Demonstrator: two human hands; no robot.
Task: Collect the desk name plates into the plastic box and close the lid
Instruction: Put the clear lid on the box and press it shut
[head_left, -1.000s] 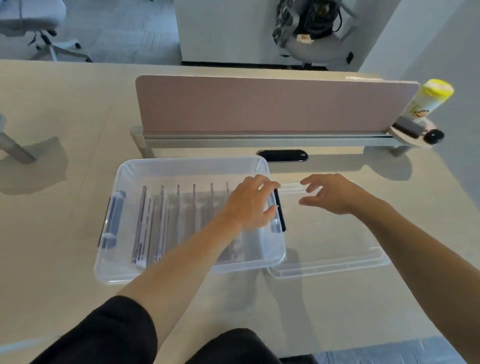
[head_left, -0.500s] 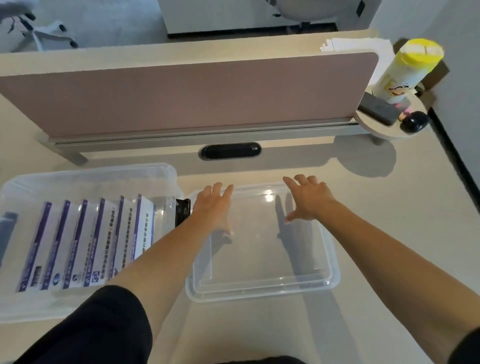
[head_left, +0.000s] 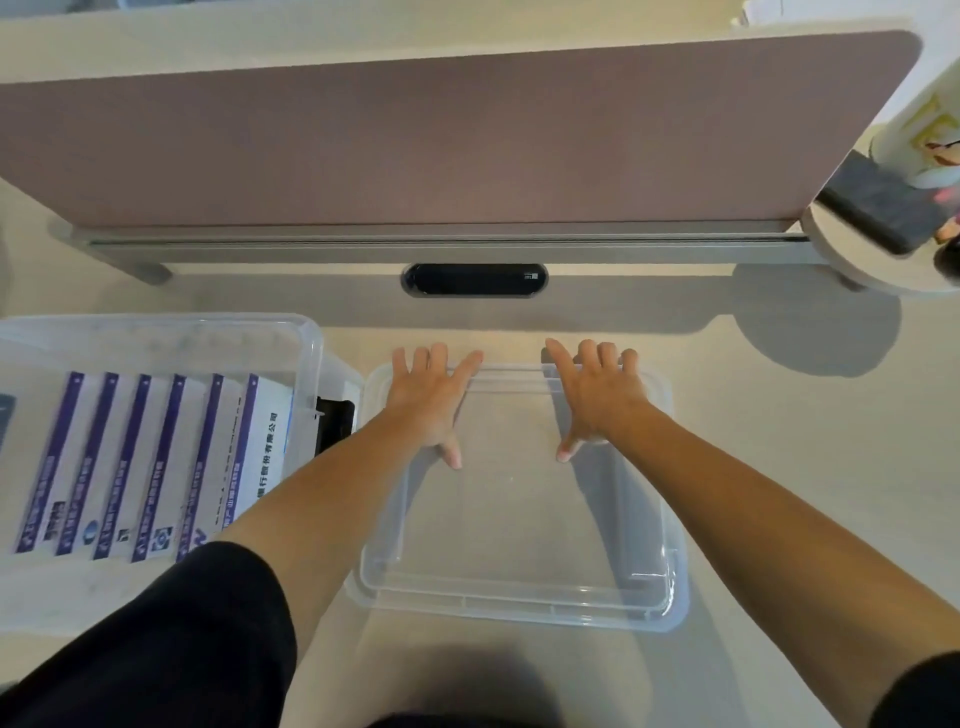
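head view: left hand, right hand flat on lid (far edge).

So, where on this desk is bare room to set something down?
Bare desk lies right of the lid, toward the round shelf, and between the lid and the black cable slot. Crowded left: the box of name plates sits close beside the lid.

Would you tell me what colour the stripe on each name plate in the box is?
Purple, on white name plates; head view.
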